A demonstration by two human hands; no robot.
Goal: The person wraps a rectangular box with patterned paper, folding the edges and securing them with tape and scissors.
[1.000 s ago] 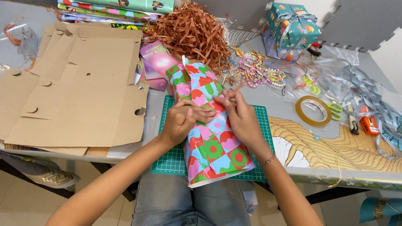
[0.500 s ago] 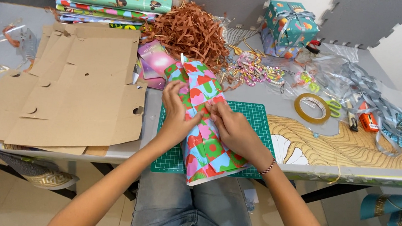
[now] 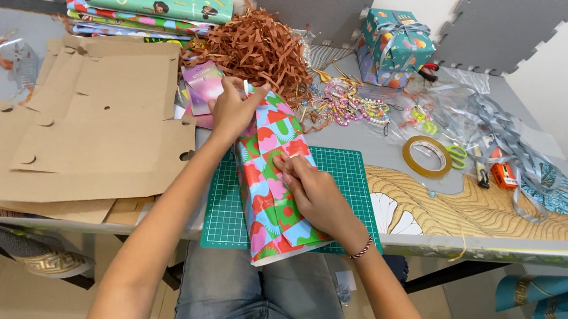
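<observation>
We are pinching far end of wrapped parcel with left hand, grip closed on paper. Right hand pressing flat mid-parcel, fingers open. Parcel lying on green cutting mat at bench near edge, long axis running near-to-far, near end overhanging.

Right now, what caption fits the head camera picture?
Two hands, left hand and right hand, fold colourful wrapping paper on a green mat.
</observation>
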